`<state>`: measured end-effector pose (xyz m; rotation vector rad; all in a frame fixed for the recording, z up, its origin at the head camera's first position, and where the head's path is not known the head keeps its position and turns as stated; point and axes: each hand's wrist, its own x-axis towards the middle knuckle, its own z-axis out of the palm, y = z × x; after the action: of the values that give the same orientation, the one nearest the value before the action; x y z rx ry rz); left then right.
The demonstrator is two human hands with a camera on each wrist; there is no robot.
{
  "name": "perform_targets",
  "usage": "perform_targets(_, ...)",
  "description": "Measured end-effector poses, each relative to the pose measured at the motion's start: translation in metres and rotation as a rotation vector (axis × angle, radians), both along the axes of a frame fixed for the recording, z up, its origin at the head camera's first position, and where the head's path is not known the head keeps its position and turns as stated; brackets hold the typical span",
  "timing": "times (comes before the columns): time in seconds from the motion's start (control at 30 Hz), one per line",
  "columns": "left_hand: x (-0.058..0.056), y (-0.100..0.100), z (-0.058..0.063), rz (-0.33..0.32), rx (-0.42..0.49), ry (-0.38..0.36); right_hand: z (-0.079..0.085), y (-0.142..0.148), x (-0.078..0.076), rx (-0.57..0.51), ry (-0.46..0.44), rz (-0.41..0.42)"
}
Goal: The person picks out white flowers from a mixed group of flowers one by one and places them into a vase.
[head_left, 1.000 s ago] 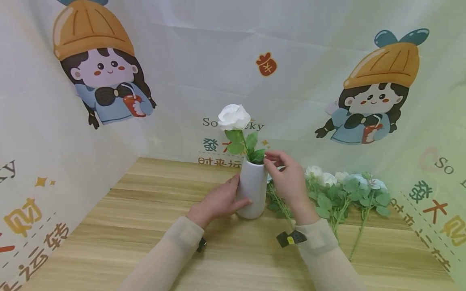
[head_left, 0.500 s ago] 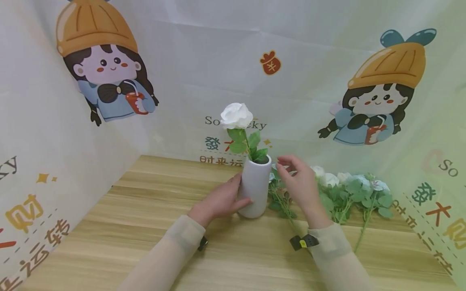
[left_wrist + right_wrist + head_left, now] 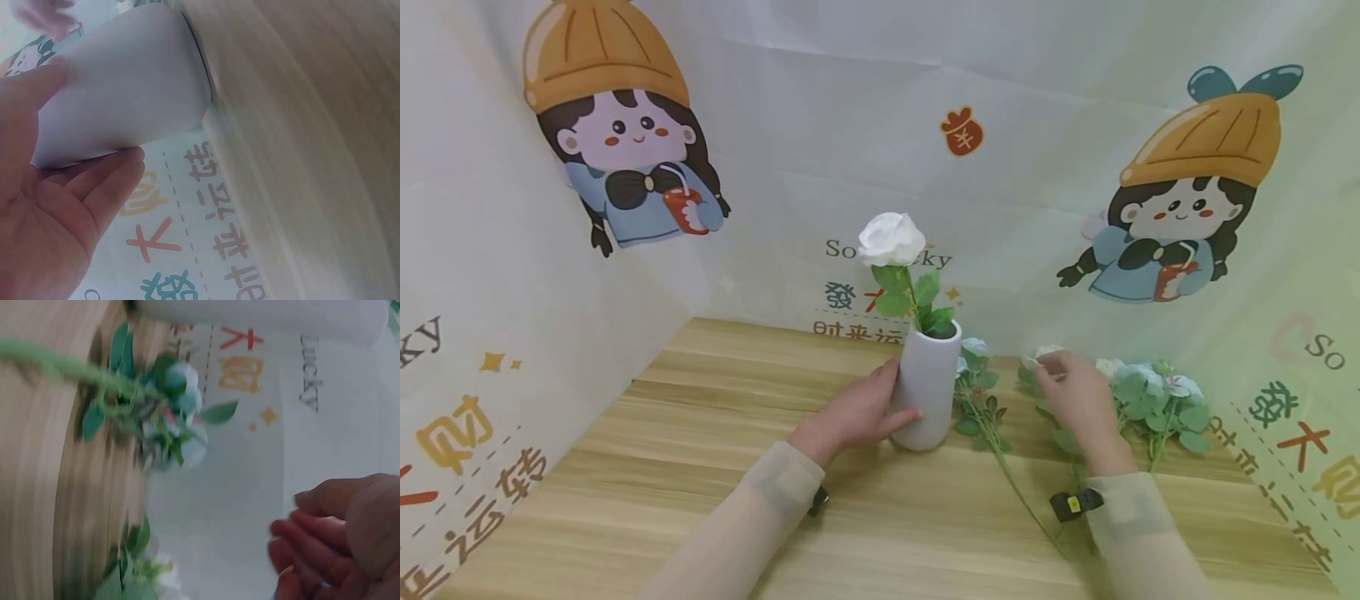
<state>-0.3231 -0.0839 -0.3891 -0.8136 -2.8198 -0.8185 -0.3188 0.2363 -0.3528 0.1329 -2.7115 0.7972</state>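
Observation:
A smooth white vase (image 3: 925, 392) stands on the wooden table, holding one white artificial rose (image 3: 891, 240) whose green leaves sit at the mouth. My left hand (image 3: 852, 414) grips the vase from its left side, thumb across the front and fingers behind; the left wrist view shows this grasp on the vase (image 3: 128, 81). To the right, my right hand (image 3: 1081, 402) hangs over the loose flowers, overlapping a white bloom in the head view. Seen from the right wrist, its fingers are loosely bent with nothing between them.
Just right of the vase lies a long-stemmed pale blue flower (image 3: 976, 348). Several more white and pale blue flowers (image 3: 1150, 385) lie farther right, stems toward the person. A printed cloth (image 3: 790, 150) with cartoon figures hangs behind and beside the table (image 3: 647, 483).
My right hand has left the vase's mouth and moved right to the loose flowers. The rose stays in the vase, and my left hand keeps its grip.

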Motion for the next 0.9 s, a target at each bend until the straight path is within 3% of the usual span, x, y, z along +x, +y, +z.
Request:
perform_targets(0.23, 0.001, 0.001, 0.001, 0.001, -0.003, -0.011, 0.009, 0.047, 0.000, 0.182, -0.294, -0.113)
perform_targets(0.5, 0.002, 0.000, 0.002, 0.011, -0.009, -0.011, 0.017, 0.075, 0.011, 0.236, -0.554, -0.142)
perform_targets(0.7, 0.001, 0.000, 0.000, 0.009, -0.020, -0.010, 0.010, 0.079, 0.013, 0.221, -0.649, -0.161)
perform_targets(0.9, 0.002, 0.001, 0.000, 0.008, -0.007, -0.002, 0.004, 0.080, 0.011, 0.203, -0.625, -0.189)
